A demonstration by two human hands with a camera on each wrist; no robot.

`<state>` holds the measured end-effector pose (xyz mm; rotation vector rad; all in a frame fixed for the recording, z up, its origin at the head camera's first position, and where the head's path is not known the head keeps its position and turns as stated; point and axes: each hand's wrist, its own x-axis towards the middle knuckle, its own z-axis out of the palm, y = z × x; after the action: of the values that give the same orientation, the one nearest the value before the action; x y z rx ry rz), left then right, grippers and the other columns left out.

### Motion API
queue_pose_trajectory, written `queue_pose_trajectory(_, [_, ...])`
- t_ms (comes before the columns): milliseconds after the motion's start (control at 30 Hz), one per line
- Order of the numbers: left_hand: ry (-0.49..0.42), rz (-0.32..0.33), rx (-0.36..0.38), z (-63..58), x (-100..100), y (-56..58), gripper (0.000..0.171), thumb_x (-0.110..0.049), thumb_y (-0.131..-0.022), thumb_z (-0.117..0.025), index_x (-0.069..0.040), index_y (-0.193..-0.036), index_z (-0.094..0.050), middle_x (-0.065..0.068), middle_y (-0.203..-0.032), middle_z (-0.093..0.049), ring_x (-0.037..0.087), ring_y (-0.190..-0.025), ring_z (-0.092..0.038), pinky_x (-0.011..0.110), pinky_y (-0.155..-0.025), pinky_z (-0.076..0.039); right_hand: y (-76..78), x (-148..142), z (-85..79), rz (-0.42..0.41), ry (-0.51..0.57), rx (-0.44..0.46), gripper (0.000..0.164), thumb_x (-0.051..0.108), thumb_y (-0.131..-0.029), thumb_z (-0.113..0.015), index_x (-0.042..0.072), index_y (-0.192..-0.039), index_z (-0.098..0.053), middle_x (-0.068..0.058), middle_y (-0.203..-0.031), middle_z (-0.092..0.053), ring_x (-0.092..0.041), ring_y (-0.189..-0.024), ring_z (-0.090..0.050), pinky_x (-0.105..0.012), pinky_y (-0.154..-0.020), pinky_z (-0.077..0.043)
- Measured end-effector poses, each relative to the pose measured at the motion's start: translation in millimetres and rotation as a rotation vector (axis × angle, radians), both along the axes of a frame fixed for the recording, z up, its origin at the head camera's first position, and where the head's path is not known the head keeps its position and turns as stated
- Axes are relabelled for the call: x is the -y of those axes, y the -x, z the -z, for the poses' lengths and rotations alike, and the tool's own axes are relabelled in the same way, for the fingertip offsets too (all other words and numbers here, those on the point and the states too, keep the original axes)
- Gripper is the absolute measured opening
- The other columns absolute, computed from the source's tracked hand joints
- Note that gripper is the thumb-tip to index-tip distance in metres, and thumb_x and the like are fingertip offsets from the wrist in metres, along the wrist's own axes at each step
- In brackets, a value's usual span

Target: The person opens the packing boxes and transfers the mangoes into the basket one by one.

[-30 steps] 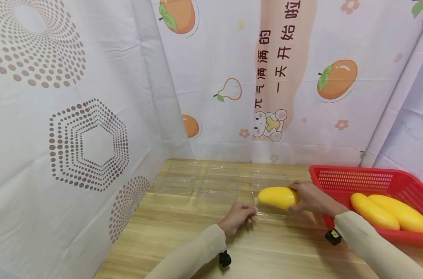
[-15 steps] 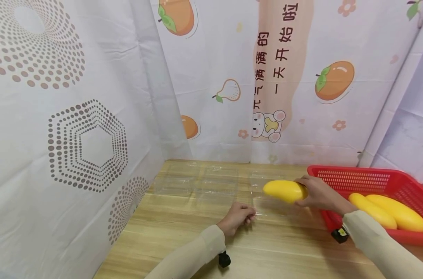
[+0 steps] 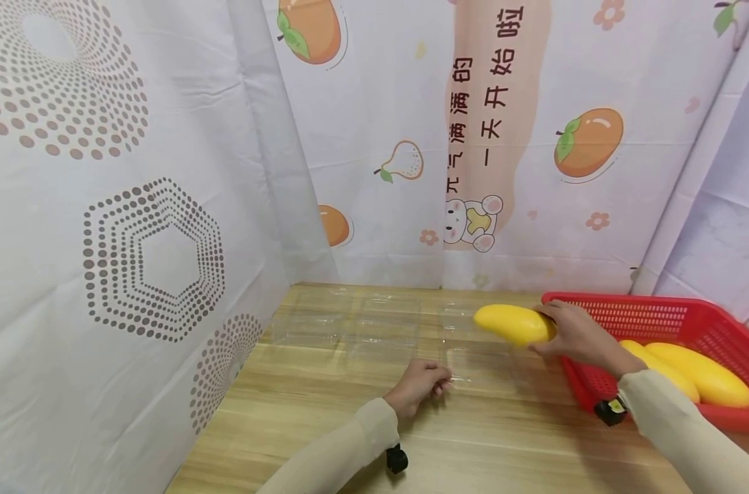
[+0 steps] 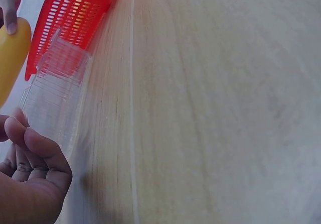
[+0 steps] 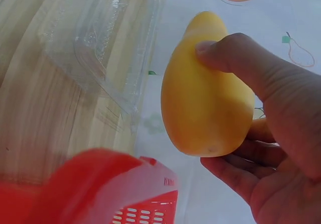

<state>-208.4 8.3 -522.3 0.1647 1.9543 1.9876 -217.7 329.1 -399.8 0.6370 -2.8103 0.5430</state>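
Observation:
A plump yellow mango (image 3: 511, 324) is held by my right hand (image 3: 583, 337) in the air, above and behind a clear plastic box (image 3: 482, 363). In the right wrist view the thumb lies along the top of the mango (image 5: 208, 98), with the other fingers beneath it. My left hand (image 3: 416, 385) pinches the near left corner of that clear box. Its curled fingers meet the rim of the box (image 4: 52, 91) in the left wrist view. No fruit shows inside the box, whose lid stands raised at the back.
To the right stands a red slotted basket (image 3: 634, 309) with two more yellow mangoes (image 3: 704, 374) in it. More clear plastic boxes (image 3: 383, 333) line the back left of the wooden table (image 3: 275, 405). Printed curtains (image 3: 374, 206) hang behind and along the left.
The right hand has lifted the mango up out of the box area and moved it slightly right and back. The left hand stays at the box's corner.

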Motion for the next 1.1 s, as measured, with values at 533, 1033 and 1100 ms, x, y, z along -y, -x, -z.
queue_pose_trajectory(533, [0.013, 0.004, 0.010, 0.4, 2, 1.2, 0.017, -0.011, -0.098, -0.066, 0.004, -0.096, -0.074, 0.004, -0.075, -0.066, 0.006, -0.061, -0.053, 0.019, -0.056, -0.044, -7.1, -16, -13.4, 0.080, 0.039, -0.013, 0.073, 0.040, -0.077, -0.092, -0.005, -0.128, -0.065, -0.015, -0.109, -0.067, -0.026, -0.088, -0.057, -0.043, -0.076, -0.052])
queue_pose_trajectory(1033, [-0.003, 0.020, 0.021, 4.7, 4, -0.2, 0.018, -0.010, -0.099, -0.065, 0.006, -0.100, -0.073, 0.006, -0.078, -0.067, 0.007, -0.062, -0.054, 0.019, -0.055, -0.045, -15.2, -51, -22.3, 0.151, 0.064, -0.049, 0.067, 0.045, -0.078, -0.090, 0.004, -0.126, -0.069, -0.005, -0.095, -0.067, -0.025, -0.082, -0.055, -0.036, -0.067, -0.047])
queue_pose_trajectory(1100, [0.003, 0.019, 0.018, 3.5, 4, 0.1, 0.018, -0.010, -0.099, -0.065, 0.006, -0.098, -0.073, 0.007, -0.079, -0.067, 0.007, -0.063, -0.054, 0.018, -0.056, -0.045, -18.4, -58, -24.4, 0.174, 0.071, -0.045, 0.069, 0.045, -0.079, -0.090, 0.003, -0.129, -0.067, -0.006, -0.095, -0.067, -0.026, -0.082, -0.055, -0.035, -0.066, -0.046])
